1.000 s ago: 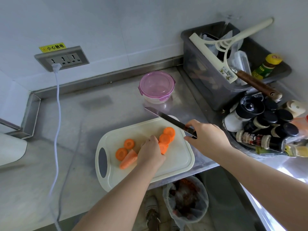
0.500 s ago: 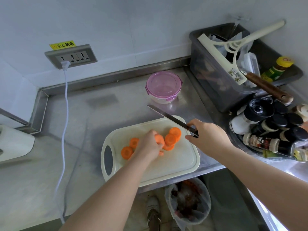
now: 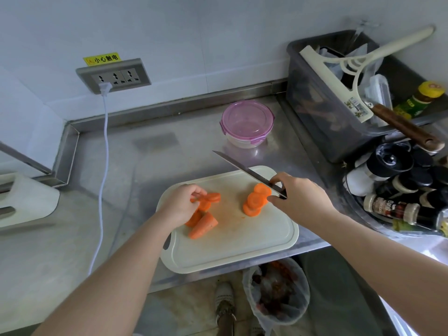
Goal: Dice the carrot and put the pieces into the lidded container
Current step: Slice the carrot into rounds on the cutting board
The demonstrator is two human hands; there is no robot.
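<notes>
Your left hand pinches carrot slices in its fingertips over the board. A tapered carrot end lies just right of that hand. Your right hand grips the knife, blade pointing away and leftward. A pile of slices sits just left of your right hand. The container, lid on, stands on the surface beyond both hands.
</notes>
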